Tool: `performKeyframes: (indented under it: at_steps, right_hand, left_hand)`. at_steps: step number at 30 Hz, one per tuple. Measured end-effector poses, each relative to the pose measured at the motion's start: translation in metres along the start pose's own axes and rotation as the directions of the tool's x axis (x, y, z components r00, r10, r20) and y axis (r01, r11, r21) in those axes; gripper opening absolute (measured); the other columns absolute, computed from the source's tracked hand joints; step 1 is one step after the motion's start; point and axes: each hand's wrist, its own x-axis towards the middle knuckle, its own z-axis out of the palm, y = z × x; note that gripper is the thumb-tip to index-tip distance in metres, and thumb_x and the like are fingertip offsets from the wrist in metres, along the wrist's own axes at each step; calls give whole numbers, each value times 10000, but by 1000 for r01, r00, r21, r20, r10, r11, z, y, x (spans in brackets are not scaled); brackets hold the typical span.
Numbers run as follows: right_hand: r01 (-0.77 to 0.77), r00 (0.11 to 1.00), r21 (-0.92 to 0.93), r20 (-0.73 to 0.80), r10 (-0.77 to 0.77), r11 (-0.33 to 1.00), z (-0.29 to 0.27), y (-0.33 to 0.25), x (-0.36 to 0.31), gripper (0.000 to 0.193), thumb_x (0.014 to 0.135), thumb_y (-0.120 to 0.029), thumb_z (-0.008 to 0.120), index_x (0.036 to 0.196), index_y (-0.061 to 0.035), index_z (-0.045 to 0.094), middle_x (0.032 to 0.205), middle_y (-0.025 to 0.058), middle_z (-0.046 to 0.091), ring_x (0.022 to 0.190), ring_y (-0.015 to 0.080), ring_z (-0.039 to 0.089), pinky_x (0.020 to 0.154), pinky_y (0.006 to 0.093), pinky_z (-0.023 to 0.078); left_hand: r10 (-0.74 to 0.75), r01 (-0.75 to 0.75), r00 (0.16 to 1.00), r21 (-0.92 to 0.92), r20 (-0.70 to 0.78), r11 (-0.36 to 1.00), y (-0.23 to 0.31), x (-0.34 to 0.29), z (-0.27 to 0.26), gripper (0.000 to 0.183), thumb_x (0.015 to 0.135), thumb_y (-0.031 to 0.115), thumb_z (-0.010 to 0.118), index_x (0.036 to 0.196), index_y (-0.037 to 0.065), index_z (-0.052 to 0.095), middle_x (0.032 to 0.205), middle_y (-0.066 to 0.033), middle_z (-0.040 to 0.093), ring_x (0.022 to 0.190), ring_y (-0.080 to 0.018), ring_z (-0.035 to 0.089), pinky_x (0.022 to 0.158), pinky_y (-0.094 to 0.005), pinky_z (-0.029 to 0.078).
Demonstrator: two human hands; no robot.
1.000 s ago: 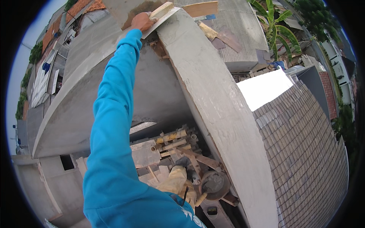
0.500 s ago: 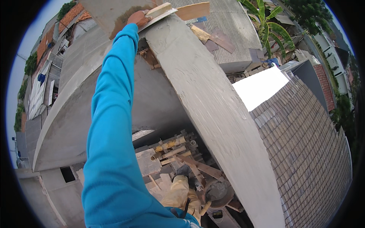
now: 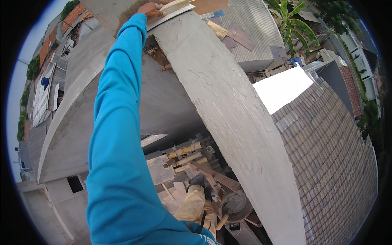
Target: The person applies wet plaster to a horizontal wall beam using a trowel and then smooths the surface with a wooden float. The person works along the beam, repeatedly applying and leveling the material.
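My left arm, in a blue sleeve, reaches far forward to the top of the picture. There my left hand [image 3: 150, 10] is closed around a plasterer's float [image 3: 173, 14], a flat pale board with a wooden grip. The float rests at the far end of a long grey mortar-coated wall top [image 3: 228, 110], which runs from the top middle to the lower right. Its surface is damp-looking, with streaks and ridges. An upright board [image 3: 108, 14] stands just left of the hand. My right hand is out of view.
Far below, my legs [image 3: 194, 204] stand among planks and bamboo poles [image 3: 185, 150], beside a round basin of grey mortar [image 3: 234, 203]. A tiled roof [image 3: 330, 159] slopes off right of the wall. A curved concrete slab [image 3: 61, 122] lies left. Loose wood scraps [image 3: 230, 32] lie on a corrugated roof.
The view has tilted slightly, so the hand, the float and the wall's far end sit higher in the picture. The left hand keeps its hold on the float.
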Motion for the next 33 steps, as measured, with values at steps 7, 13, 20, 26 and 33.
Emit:
performKeyframes:
  at_steps: [7,13,20,26,33]
  right_hand:
    - [-28,995,117,98,16,993,-24,14,16,459,976,-290,415,1362,-44,454,1362,191,470,1201,449,465,971,700,421]
    - [-133,967,255,247,69,958,-75,34,54,435,973,-278,416,1338,-49,477,1343,171,493,1193,437,473,965,696,427]
    - [-38,980,234,197,-10,971,-49,25,25,503,968,-227,392,1412,5,357,1479,271,291,1314,552,280,1037,732,364]
    - [-77,983,359,181,11,930,-44,26,23,512,958,-229,408,1405,16,364,1437,290,320,1237,607,347,976,739,421]
    - [-118,949,354,316,1,928,-57,38,38,514,960,-322,404,1385,-35,439,1413,214,405,1223,583,395,959,759,385]
  left_hand:
    - [26,-5,974,-94,224,996,72,-19,-41,498,854,381,706,1283,137,642,1166,-141,684,1081,-318,637,971,-401,451]
    - [-2,34,971,-129,240,991,108,-56,-58,559,821,441,736,1255,99,653,1150,-181,680,1051,-360,649,939,-432,492]
    - [67,-34,977,-158,205,987,178,-123,-77,605,794,464,759,1114,-42,673,1031,-271,672,973,-391,654,847,-443,503]
    - [152,-92,957,-240,246,967,274,-202,-115,531,833,376,725,1232,38,635,1097,-190,654,1009,-357,623,873,-414,487]
    - [348,-272,921,-354,174,895,411,-312,-150,511,849,265,695,1248,-37,590,1106,-194,603,984,-345,604,868,-419,485]
